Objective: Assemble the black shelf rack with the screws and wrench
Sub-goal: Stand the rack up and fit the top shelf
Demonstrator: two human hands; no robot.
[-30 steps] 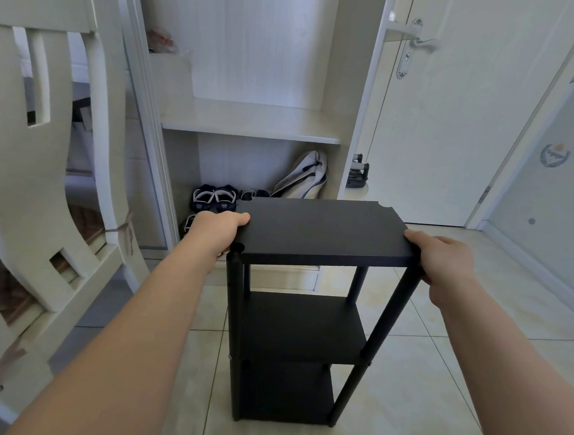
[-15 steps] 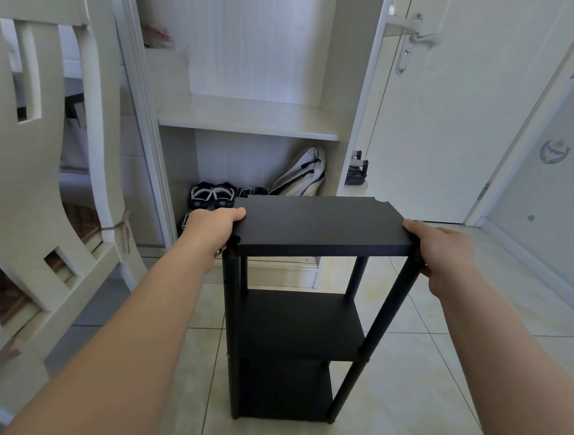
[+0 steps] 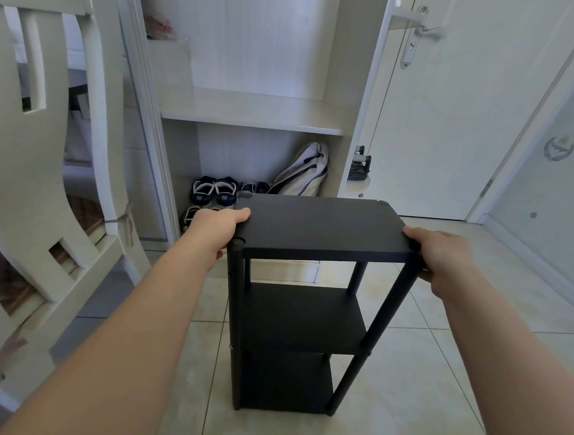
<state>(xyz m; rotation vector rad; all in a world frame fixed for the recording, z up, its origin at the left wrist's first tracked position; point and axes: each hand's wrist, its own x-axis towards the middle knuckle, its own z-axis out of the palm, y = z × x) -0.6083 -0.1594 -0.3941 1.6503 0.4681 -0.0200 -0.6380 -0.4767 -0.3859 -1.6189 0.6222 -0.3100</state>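
Fingers of left hand [image 3: 217,225] and right hand [image 3: 442,255] clasp shelf rack [image 3: 321,227] top.

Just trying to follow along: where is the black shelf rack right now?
In the head view, the black shelf rack stands centre on the tiled floor before the open cabinet, left hand and right hand gripping its top board.

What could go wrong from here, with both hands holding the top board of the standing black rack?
The left hand and right hand hold the black shelf rack only at its top board; if a post joint is loose, lifting might pull it apart. The rack is tall and narrow on smooth floor tiles, so a push could tip it. The white chair stands close on the left; a swing might hit it.
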